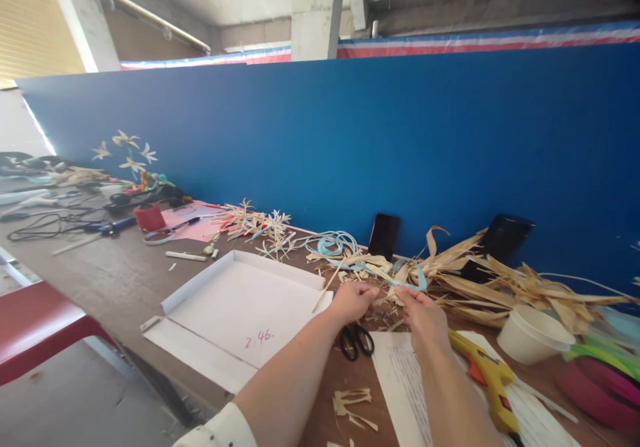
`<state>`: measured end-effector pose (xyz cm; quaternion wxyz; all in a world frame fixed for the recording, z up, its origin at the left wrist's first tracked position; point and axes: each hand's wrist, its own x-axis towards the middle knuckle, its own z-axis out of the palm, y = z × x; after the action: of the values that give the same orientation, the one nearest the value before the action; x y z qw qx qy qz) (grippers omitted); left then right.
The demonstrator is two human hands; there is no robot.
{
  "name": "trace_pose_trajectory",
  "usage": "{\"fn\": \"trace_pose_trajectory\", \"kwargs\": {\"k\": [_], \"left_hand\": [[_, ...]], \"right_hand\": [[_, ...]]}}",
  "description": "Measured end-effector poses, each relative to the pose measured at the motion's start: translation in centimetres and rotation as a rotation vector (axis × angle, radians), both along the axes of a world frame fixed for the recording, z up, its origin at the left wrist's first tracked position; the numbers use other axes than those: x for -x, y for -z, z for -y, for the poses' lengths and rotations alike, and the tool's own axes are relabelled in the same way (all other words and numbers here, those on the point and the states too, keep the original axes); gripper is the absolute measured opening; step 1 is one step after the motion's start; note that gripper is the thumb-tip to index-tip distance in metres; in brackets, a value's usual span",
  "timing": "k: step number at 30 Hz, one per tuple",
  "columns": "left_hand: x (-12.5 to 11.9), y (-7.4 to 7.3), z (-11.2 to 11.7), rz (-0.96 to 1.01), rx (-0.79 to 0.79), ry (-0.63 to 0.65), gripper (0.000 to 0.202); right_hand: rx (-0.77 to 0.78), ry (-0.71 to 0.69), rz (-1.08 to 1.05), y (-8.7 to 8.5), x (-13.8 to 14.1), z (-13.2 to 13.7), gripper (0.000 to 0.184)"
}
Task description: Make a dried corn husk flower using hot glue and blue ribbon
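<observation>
My left hand point(353, 301) is closed in a pinch above the table, and what sits between its fingertips is too small to make out. Facing it, my right hand point(423, 310) also pinches, close to a light blue strip point(419, 281); whether it grips that strip I cannot tell. Pale husk scraps point(387, 293) lie around and behind the fingertips. Under my left wrist rest black-handled scissors point(357, 341). A yellow glue gun point(495, 383) lies right of my right forearm, over printed paper point(395, 367).
A white box lid point(225, 307) lies left of my arms. Husk flowers point(273, 223), coiled blue strips point(335, 241), a phone point(384, 235) and dried corn husks point(460, 267) line the blue partition point(280, 140). A white cup point(534, 333) stands right; a red stool point(45, 327) is left.
</observation>
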<state>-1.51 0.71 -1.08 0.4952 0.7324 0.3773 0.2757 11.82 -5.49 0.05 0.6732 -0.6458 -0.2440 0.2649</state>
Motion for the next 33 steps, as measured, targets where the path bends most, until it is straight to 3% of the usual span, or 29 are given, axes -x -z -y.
{"fn": "trace_pose_trajectory", "kwargs": {"k": [3, 8, 13, 20, 27, 33], "left_hand": [[0.3, -0.1, -0.1, 0.118, 0.032, -0.039, 0.044], [0.3, -0.2, 0.2, 0.270, 0.235, -0.001, 0.045], [0.4, -0.6, 0.4, 0.346, 0.381, 0.013, 0.042], [0.5, -0.9, 0.5, 0.357, 0.407, 0.045, 0.036], [0.3, -0.2, 0.0, 0.390, 0.425, 0.055, 0.027], [0.6, -0.4, 0.1, 0.439, 0.580, 0.098, 0.030]], "right_hand": [[0.017, -0.024, 0.097, 0.4, -0.3, -0.1, 0.038], [0.029, -0.097, 0.175, 0.6, -0.2, -0.1, 0.042], [0.023, -0.144, 0.118, 0.4, 0.1, -0.1, 0.041], [0.038, -0.147, 0.062, 0.0, 0.4, 0.2, 0.041], [0.026, -0.176, -0.046, -0.9, 1.1, 0.5, 0.038], [0.000, -0.229, -0.173, -1.1, 1.1, 0.6, 0.034]]}}
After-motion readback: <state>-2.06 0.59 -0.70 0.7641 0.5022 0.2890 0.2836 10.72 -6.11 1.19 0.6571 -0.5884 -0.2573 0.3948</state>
